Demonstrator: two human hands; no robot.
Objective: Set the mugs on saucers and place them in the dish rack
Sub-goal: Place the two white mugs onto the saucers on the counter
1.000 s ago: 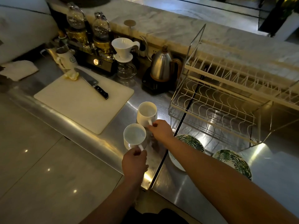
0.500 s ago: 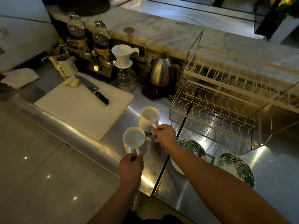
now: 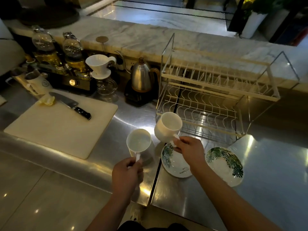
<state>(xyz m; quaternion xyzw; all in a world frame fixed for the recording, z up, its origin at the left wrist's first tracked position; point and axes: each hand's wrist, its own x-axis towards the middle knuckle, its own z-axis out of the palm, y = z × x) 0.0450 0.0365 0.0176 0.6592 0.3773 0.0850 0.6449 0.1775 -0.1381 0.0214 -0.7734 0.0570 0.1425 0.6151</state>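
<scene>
My left hand (image 3: 127, 174) grips the handle of a white mug (image 3: 139, 144) that stands on the steel counter. My right hand (image 3: 190, 146) holds a second white mug (image 3: 168, 127) by its handle, lifted and tilted, just above the far edge of a leaf-patterned saucer (image 3: 173, 161). My right wrist covers part of that saucer. Another leaf-patterned saucer (image 3: 224, 165) lies to its right. Behind both stands the two-tier wire dish rack (image 3: 208, 100), with nothing in it.
A white cutting board (image 3: 60, 127) with a knife (image 3: 71, 105) lies at the left. A steel kettle (image 3: 141, 77), a white pour-over dripper (image 3: 100, 65) and glass coffee gear line the back wall. The counter's front edge runs close below my hands.
My right hand has lifted its mug off the counter and carried it right, over the near saucer. The left hand still holds its mug on the counter.
</scene>
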